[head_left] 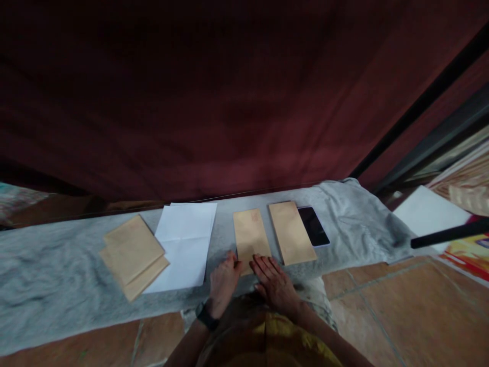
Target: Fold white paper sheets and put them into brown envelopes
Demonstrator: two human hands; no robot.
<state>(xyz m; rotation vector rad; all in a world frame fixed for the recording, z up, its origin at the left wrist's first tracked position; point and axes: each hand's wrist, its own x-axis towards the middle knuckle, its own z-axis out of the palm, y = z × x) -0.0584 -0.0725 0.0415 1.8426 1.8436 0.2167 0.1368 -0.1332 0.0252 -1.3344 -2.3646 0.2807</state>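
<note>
A narrow brown envelope (pixel 250 233) lies on a grey cloth (pixel 53 270) spread over the floor. My left hand (pixel 223 283) rests at its near left corner, fingers together and touching the edge. Over the envelope's near right corner lies my right hand (pixel 275 283), flat, with its fingers stretched out. Neither hand grips anything. A black watch sits on my left wrist.
A wider brown envelope (pixel 292 232) lies to the right, beside a dark phone (pixel 313 226). Left of centre lies a creased white sheet (pixel 185 244) and a stack of brown envelopes (pixel 133 255). A dark red curtain (pixel 229 102) hangs behind. Terracotta tiles (pixel 401 311) surround the cloth.
</note>
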